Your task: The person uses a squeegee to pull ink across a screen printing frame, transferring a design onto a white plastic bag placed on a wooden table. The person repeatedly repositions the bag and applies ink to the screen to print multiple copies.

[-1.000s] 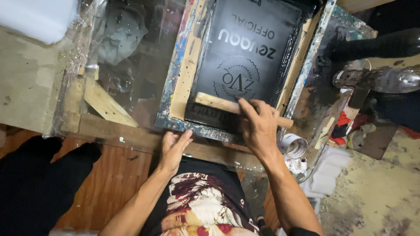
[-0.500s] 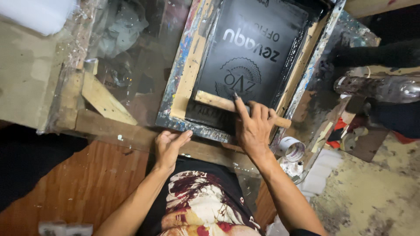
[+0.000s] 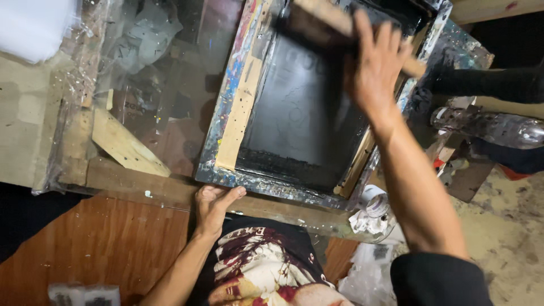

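Your right hand (image 3: pixel 377 68) is closed around the wooden squeegee (image 3: pixel 340 22) at the far end of the ink-flooded screen frame (image 3: pixel 238 102). Your left hand (image 3: pixel 212 207), fingers loosely extended, braces its near edge. Uneven pressure risks streaked ink; a weak brace lets the frame shift.

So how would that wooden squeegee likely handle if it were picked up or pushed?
The squeegee has a thick wooden bar, so it probably stays stiff. The right hand alone spans it, so it is likely fairly light. The screen frame shows black ink and the picture is blurred there, so it may be slippery.
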